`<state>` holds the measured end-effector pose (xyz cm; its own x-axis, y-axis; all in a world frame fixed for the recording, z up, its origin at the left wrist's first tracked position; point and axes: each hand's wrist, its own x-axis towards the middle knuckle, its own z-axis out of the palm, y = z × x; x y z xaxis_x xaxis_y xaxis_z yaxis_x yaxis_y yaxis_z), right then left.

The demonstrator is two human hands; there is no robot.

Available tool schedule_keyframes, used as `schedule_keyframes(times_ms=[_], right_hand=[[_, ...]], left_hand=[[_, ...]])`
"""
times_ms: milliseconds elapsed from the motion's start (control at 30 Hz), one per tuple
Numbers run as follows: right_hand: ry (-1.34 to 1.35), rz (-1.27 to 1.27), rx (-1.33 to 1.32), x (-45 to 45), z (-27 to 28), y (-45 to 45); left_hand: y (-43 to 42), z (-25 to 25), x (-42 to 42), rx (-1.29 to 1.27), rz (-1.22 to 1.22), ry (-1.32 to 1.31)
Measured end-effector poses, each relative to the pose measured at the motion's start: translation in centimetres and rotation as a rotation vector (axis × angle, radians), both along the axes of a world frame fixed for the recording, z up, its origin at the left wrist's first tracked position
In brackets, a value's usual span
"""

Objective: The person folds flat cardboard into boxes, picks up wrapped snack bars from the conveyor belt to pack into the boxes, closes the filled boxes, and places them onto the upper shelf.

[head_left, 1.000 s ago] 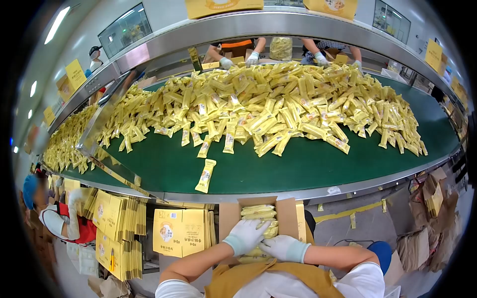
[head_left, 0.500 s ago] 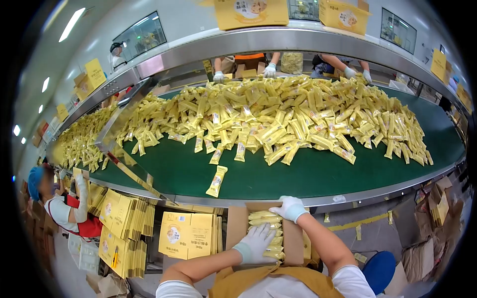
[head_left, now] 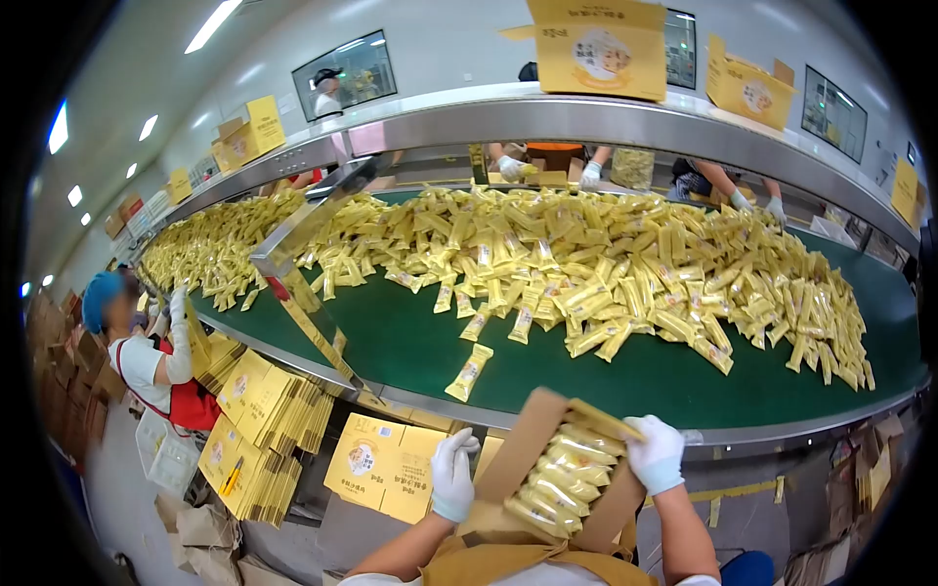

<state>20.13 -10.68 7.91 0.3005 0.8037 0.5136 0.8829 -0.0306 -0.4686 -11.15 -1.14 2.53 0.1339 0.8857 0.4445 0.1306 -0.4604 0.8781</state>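
A cardboard box [head_left: 608,508] packed with rows of yellow wrapped snack bars [head_left: 567,471] is tilted in front of my body, its flaps raised. My right hand [head_left: 656,455], in a white glove, grips the far right edge of this box near a flap. My gloved left hand [head_left: 452,476] is raised just left of the box, fingers loosely bent and nothing visible in them. Beyond the box, a single snack bar [head_left: 470,373] lies on the green conveyor belt [head_left: 410,354], in front of the large heap of bars [head_left: 625,264].
Flattened yellow cartons [head_left: 366,467] stand to the left, beside more carton stacks [head_left: 264,391]. A metal-framed clear divider [head_left: 303,322] crosses the belt. A co-worker in a red apron [head_left: 191,402] is at far left. Other gloved hands [head_left: 589,176] work across the belt under an overhead shelf [head_left: 547,117].
My left hand has lifted off the bars and moved left of the box. The box has tilted and risen, with my right hand at its far right edge. The view has shifted.
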Motion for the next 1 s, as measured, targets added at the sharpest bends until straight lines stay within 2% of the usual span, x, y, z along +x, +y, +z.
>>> schedule_keyframes(times_ms=[33, 67, 100, 133, 167, 200, 233, 300, 367, 400, 500, 533, 567, 600, 633, 667, 767, 800, 833, 867, 900, 933, 967, 1000], right_hand=[[0.068, -0.106, 0.028, 1.1, -1.4, 0.3], [0.087, -0.195, -0.083, 2.1, -1.6, 0.2], [0.107, -0.288, -0.195, 2.8, -1.5, 0.2], [0.149, -0.321, -0.213, 3.2, -0.9, 0.2], [0.132, -0.294, -0.288, 3.9, -1.2, 0.5], [0.115, -0.270, -0.361, 5.0, -1.9, 1.0], [0.100, -0.246, -0.436, 5.9, -2.6, 1.5], [0.152, -0.152, -0.413, 6.5, -2.7, 2.3], [0.233, -0.121, -0.480, 6.2, -1.2, 3.1], [0.163, -0.088, -0.574, 6.7, -0.6, 3.5], [0.448, 0.176, -0.121, 5.4, 4.6, 4.2], [0.522, 0.320, -0.101, 6.7, 5.4, 5.0], [0.620, 0.429, -0.029, 7.1, 6.8, 6.3], [0.591, 0.532, 0.134, 8.3, 6.3, 8.8], [0.848, 0.544, 0.194, 8.6, 6.2, 11.6], [0.639, 0.542, 0.227, 8.4, 9.1, 13.9], [0.508, 0.710, 0.456, 5.5, 20.0, 21.9], [0.327, 0.829, 0.574, 6.4, 22.2, 25.5], [0.198, 0.843, 0.609, 6.7, 25.2, 28.3], [0.253, 0.777, 0.572, 5.7, 27.5, 29.6], [0.309, 0.714, 0.535, 4.8, 29.8, 30.8], [0.334, 0.748, 0.529, 4.8, 31.2, 32.5], [0.312, 0.774, 0.641, 5.9, 31.6, 36.7], [0.176, 0.668, 0.716, 6.3, 31.8, 38.4]], left_hand=[[0.6, -3.7, -0.4, -0.158, -0.067, 0.028], [1.2, -7.4, -0.7, -0.316, -0.139, 0.057], [1.5, -9.4, -0.5, -0.475, -0.217, 0.086], [0.1, -8.4, 0.2, -0.597, -0.349, 0.248], [-0.5, -9.8, 1.5, -0.668, -0.511, 0.256], [-0.9, -11.1, 2.7, -0.558, -0.569, 0.267], [-0.7, -13.7, 3.9, -0.602, -0.620, 0.130], [-0.4, -16.7, 6.3, -0.713, -0.691, -0.107], [1.3, -15.6, 7.7, -0.888, -0.715, -0.334], [2.4, -14.7, 8.0, -0.969, -0.737, -0.459], [6.2, -10.6, 7.7, -1.139, -0.821, -0.824], [8.1, -8.7, 7.5, -1.144, -0.860, -0.902], [10.3, -6.6, 7.3, -1.124, -0.903, -0.967], [12.9, -4.0, 7.1, -1.081, -0.953, -1.009], [15.6, -1.5, 7.6, -0.949, -0.917, -0.994], [19.4, 2.5, 8.2, -0.757, -0.877, -0.952], [31.7, 15.4, 9.8, -0.126, -0.659, -0.816], [35.6, 19.3, 10.3, 0.075, -0.569, -0.764], [39.6, 22.9, 10.7, 0.269, -0.493, -0.690], [43.6, 25.5, 11.0, 0.403, -0.457, -0.645], [38.4, 30.8, 10.9, 0.659, -0.047, -0.159], [41.7, 32.5, 10.9, 0.603, 0.026, -0.067], [40.1, 34.3, 12.0, 0.267, -0.180, -0.306], [41.2, 35.4, 12.6, 0.302, -0.201, -0.308]])
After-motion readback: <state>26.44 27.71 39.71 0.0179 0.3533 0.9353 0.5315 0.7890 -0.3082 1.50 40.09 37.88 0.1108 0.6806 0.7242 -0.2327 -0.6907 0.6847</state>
